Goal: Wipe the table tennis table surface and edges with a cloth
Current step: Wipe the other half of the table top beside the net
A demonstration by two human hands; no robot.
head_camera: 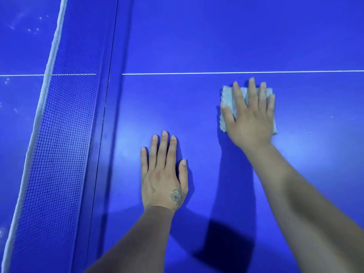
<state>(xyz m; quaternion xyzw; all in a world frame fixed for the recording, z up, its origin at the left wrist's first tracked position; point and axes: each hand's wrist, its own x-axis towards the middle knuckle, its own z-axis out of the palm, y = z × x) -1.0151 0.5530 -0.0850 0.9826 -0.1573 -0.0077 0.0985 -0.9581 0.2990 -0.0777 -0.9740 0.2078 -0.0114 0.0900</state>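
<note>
Head view: two flat hands are working on a blue table tennis table (216, 36).

Straight, slightly spread fingers (251, 91) of the right hand (250, 117) are pressing a grey cloth (226, 95) onto the surface just below the white centre line (236, 72) — the palm is covering most of it. The left hand (163, 174) is lying open on bare tabletop, fingers nearly together, between the cloth and the net (59, 134) — white-taped along its top — standing at the left.

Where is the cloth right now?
In the head view, the cloth lies flat under the right hand, right of centre, just below the table's white line.
</note>
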